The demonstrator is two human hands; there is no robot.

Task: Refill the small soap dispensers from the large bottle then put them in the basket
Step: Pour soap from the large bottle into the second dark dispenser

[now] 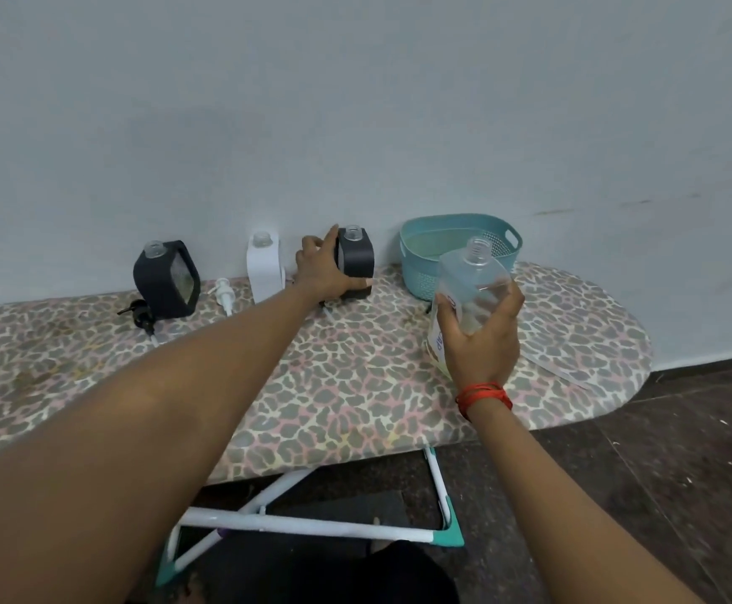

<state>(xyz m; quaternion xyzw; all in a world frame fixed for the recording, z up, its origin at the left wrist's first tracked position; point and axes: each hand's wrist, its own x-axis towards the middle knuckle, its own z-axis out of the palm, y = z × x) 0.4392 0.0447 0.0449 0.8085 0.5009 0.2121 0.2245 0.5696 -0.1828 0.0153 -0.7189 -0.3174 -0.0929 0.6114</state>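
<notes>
Clear plastic bottle in right fingers; left fingers clasp boxy dark dispenser.

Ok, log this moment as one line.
left hand: gripping right dark dispenser | right hand: holding large bottle, uncapped | basket: empty

The left hand covers the dark dispenser's left side; the right hand hides most of the large bottle's unreadable label.
</notes>
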